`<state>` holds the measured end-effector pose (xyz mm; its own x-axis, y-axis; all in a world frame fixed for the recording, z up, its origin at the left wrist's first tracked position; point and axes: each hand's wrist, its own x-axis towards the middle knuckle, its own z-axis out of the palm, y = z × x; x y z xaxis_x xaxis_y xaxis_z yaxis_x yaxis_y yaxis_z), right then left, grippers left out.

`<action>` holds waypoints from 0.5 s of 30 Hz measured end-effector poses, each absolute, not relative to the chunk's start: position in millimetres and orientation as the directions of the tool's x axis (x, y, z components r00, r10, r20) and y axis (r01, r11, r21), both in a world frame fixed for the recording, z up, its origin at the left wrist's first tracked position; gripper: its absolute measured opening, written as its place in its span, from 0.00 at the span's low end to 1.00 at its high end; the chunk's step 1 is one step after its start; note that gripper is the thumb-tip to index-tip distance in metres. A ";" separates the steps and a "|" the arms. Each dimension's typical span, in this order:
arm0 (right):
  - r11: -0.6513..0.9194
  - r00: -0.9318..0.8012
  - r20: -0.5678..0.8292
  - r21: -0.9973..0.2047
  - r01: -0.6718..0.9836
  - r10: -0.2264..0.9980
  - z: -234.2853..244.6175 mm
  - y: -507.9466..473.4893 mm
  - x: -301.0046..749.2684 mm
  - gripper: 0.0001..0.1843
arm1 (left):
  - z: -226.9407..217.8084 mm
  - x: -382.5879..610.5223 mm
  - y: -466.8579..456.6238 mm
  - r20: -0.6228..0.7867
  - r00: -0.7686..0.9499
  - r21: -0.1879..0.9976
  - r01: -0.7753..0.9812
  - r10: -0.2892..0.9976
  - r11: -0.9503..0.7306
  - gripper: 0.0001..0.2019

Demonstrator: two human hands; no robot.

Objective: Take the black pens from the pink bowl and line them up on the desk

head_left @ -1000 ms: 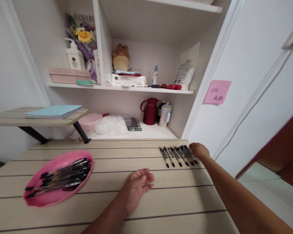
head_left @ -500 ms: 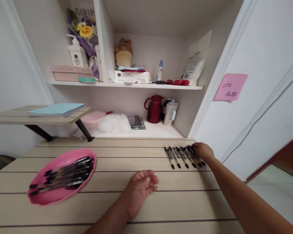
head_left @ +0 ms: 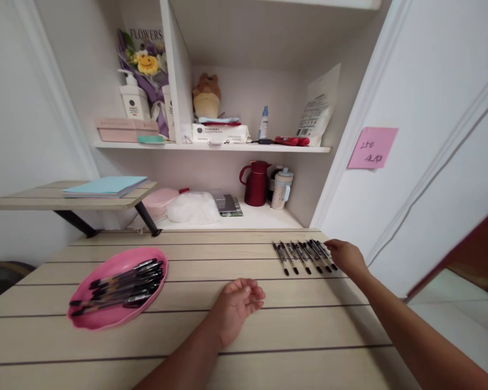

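Several black pens (head_left: 303, 258) lie side by side in a slanted row toward the right of the tabletop. At the right end of that row is my right hand (head_left: 346, 257), its fingertips just beside the last pen, loosely apart and seemingly holding nothing. My left hand (head_left: 236, 307) rests over the middle of the table, its fingers loosely curled and apart, with nothing in it. On the left, a pink oval tray (head_left: 90, 320) holds a pile of similar pens (head_left: 126, 284), pointing in roughly the same direction.
A small raised shelf (head_left: 28, 201) with a blue booklet (head_left: 106, 185) stands at the left. Behind the table, a white cabinet holds a red jug (head_left: 256, 184), a cup (head_left: 282, 189) and a plastic bag (head_left: 193, 207). A pink note (head_left: 373, 148) is stuck to the right wall.
My right hand has drawn slightly right, away from the last pen in the row. The view has shifted a little; the left hand stays in about the same place.
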<state>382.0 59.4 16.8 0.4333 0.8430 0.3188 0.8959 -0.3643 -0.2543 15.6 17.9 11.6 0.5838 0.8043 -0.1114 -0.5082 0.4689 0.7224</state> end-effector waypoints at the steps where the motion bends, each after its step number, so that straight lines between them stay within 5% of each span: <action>1: -0.312 0.398 0.335 -0.284 0.907 0.854 17.7 49.5 369.2 0.18 | 11.4 15.6 17.0 -0.098 0.580 0.738 -0.503 0.809 0.450 0.07; 6: 0.063 0.085 0.315 -0.432 0.900 0.945 20.9 -10.1 265.2 0.16 | 14.5 19.0 9.9 -0.058 0.508 0.860 -0.412 0.860 0.301 0.11; 9: 0.210 -0.111 0.234 -0.457 0.864 0.966 26.8 -43.5 195.7 0.16 | 26.2 13.7 12.4 -0.003 0.387 1.000 0.024 0.922 -0.007 0.16; 11: 0.243 -0.164 0.203 -0.469 0.849 0.965 31.1 -59.5 159.7 0.16 | 39.8 -2.2 22.1 0.074 0.328 0.914 0.356 0.942 -0.195 0.17; 15: 0.257 -0.197 0.172 -0.486 0.836 0.965 33.9 -72.1 119.9 0.14 | 73.2 -73.3 53.9 0.182 0.210 0.745 0.609 0.961 -0.274 0.14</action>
